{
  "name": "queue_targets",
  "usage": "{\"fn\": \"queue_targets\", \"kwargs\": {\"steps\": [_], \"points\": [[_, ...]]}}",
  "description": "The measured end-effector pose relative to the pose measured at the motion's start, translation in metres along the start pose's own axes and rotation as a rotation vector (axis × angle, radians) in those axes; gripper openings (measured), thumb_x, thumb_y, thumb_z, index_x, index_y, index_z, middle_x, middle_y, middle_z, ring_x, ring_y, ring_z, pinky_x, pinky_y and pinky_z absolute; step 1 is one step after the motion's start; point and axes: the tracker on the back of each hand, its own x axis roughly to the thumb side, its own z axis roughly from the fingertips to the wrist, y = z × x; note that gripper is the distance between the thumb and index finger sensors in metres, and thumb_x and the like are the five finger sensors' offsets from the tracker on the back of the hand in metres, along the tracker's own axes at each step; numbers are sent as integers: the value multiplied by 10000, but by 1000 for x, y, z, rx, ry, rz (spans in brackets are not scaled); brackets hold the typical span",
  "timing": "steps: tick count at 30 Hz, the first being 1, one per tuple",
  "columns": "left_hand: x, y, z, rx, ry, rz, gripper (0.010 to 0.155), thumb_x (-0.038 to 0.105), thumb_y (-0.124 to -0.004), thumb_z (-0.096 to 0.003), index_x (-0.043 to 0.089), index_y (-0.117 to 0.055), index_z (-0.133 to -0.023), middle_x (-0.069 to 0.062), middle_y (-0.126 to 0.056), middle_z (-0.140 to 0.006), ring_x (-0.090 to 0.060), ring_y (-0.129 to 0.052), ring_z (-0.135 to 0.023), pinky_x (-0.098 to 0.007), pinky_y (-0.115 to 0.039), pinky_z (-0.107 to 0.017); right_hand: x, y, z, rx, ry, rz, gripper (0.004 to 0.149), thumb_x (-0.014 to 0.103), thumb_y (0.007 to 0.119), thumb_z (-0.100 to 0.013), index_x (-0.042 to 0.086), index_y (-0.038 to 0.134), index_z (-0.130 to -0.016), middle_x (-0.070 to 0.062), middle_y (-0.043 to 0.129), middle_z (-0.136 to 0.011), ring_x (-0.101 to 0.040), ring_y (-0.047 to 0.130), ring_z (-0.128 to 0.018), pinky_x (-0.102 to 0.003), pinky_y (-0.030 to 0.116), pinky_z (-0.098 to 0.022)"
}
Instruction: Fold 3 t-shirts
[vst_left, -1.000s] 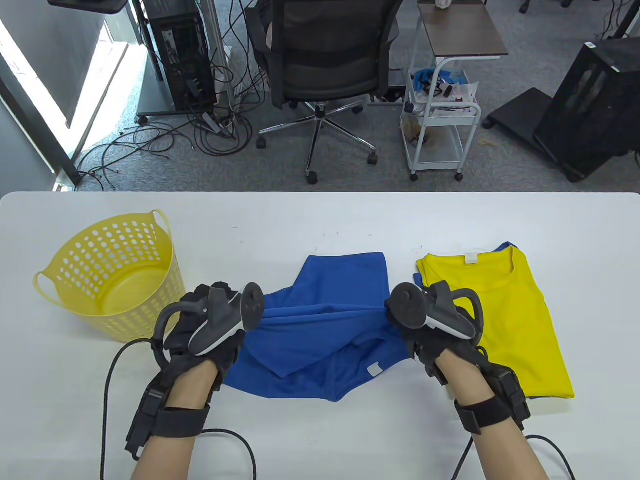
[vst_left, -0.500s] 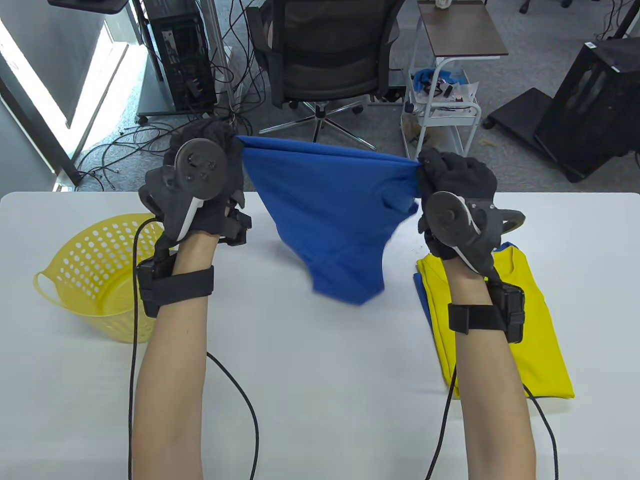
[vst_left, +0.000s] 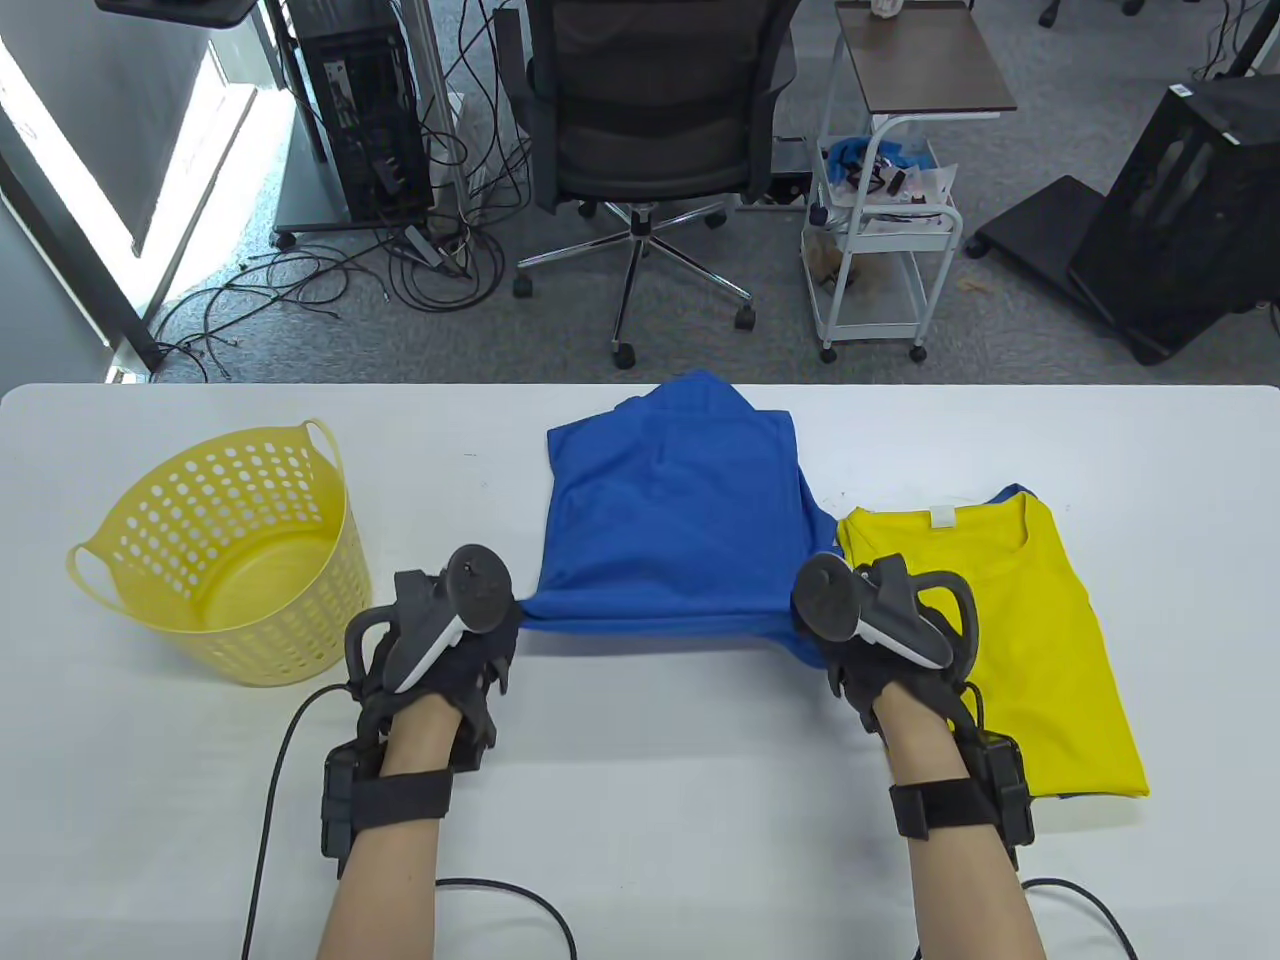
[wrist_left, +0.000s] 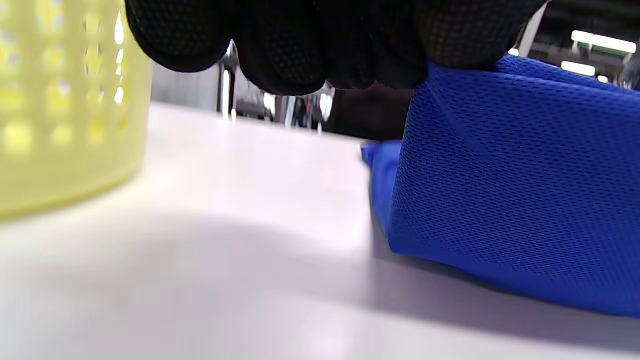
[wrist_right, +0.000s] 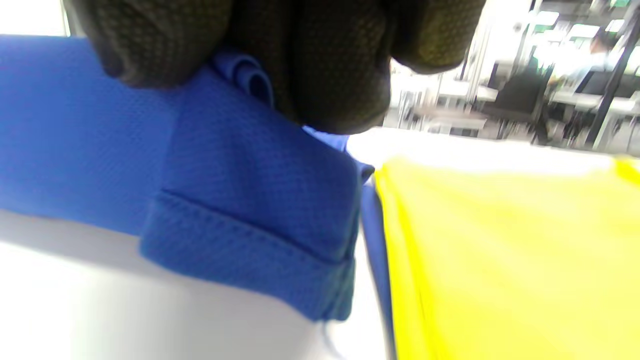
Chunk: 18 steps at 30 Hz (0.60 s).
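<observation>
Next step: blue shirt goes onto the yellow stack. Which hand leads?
Right, probably. The right hand grips the blue shirt at its near-right corner, right next to the yellow shirt. The left hand grips the near-left corner, beside the basket, farther off.

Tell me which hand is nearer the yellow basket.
Left. The left hand grips the blue t-shirt just right of the yellow basket; the right hand grips its other corner, beside the yellow t-shirt.
</observation>
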Motion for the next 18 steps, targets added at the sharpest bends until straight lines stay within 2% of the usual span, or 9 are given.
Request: {"fn": "queue_targets", "kwargs": {"steps": [4,8,13,18], "points": [[-5,-6,28,-70,-8,21,394,479,-691,-428,302,-825,-754,8,-802,-802,-197,-826,-668,-440,-742,-569,-2,7,22,77,4,-48,389,342,825,-377,241,882,-748,-4,964,-696,-246,942,-591,-502,696,-587],[-1,8,63,-46,-11,13,393,477,-690,-431,298,-826,-753,8,-800,-804,-200,-824,-669,-440,-741,-570,1,-4,48,36,3,-38,387,341,822,-378,244,879,-749,-2,960,-700,-244,939,-595,-500,694,-590],[3,49,111,31,-14,36,393,472,-690,-435,289,-833,-752,-2,-803,-802,-209,-823,-667,-449,-736,-569,7,-42,93,-90,-17,-29,386,343,819,-379,247,878,-749,-1,959,-700,-242,938,-594,-498,693,-591],[10,99,132,129,-32,44,395,470,-686,-441,273,-839,-747,-16,-805,-801,-223,-819,-664,-459,-729,-569,13,-92,118,-234,-34,8,386,335,821,-380,246,879,-752,-3,956,-707,-248,932,-605,-502,682,-601]]}}
